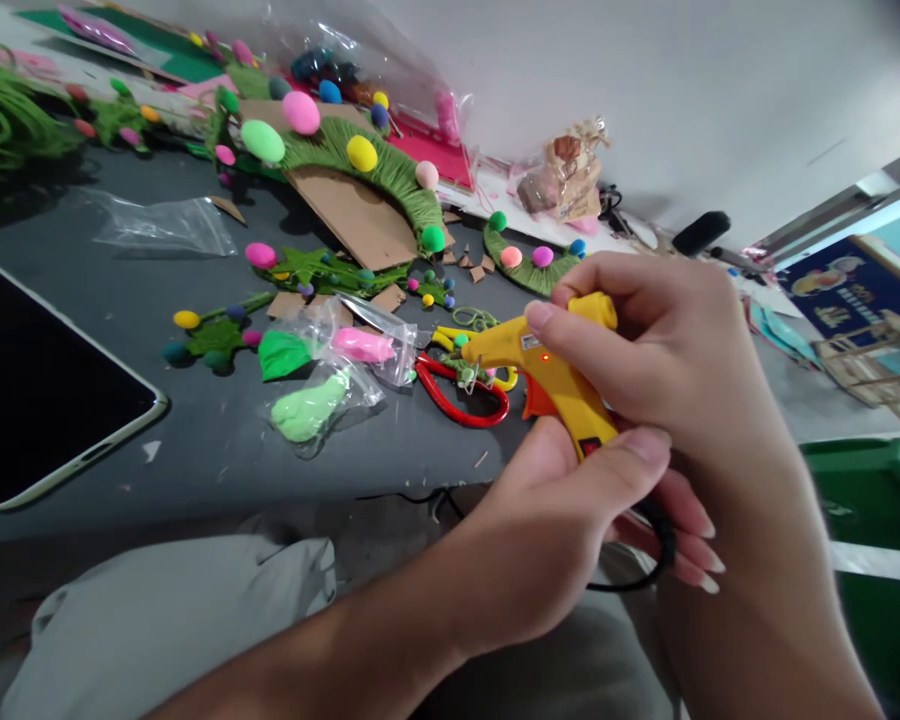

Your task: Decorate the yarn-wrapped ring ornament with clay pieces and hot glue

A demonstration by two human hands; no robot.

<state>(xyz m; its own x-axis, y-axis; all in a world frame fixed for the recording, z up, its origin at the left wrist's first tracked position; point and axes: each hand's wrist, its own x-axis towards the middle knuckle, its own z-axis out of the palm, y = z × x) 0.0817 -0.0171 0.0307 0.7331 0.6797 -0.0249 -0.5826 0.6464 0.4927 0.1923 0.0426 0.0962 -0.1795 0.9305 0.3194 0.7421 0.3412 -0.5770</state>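
Note:
A yellow glue gun (pixel 562 385) with a lit red light points left above the front edge of the grey table. My left hand (pixel 562 500) is wrapped round its handle from below. My right hand (pixel 645 340) pinches the upper rear end of its body with thumb and fingers. Under the nozzle lie red-handled scissors (pixel 461 400) and a yellow-handled pair, partly hidden, with a small green piece and clear clips by them. Left of these are small bags with pink clay (pixel 364 345) and light green clay (pixel 311 405).
A phone (pixel 45 390) lies at the left. Green yarn-wrapped arcs (pixel 390 180) with coloured balls, felt pieces (pixel 221 338), cardboard (pixel 352 215) and a plastic bag (pixel 165 225) cover the table behind. A green bin (pixel 870 500) stands at the right.

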